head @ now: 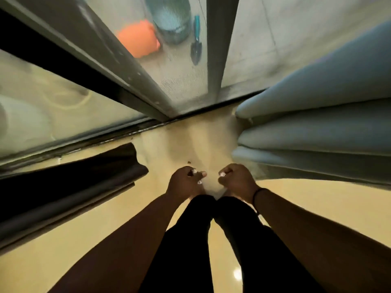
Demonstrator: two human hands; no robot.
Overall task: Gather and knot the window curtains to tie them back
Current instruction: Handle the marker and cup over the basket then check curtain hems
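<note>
1. Above the cream tiled floor, in front of the sliding glass door, a person looks straight down along both bare forearms and a pair of black trouser legs.
2. The left hand hangs just in front of the legs with its fingers curled in; whether anything is pinched between them cannot be told, as the frame is soft there.
3. The right hand hangs just beside it, apart from it, fingers likewise curled into a loose fist with no fabric visible in it. A dark band circles that wrist.
4. The pale blue-grey curtain hangs in thick vertical folds at the right side of the door, its hem near the floor and close to the right hand but not touching it.
5. A dark brown curtain hangs at the left side, well apart from the left hand.
6. Through the glass, on the outer floor, sit an orange object, a round teal-grey container just beside it, and a small trowel with a teal handle.
7. The door's grey frame post rises between the panes.
</note>
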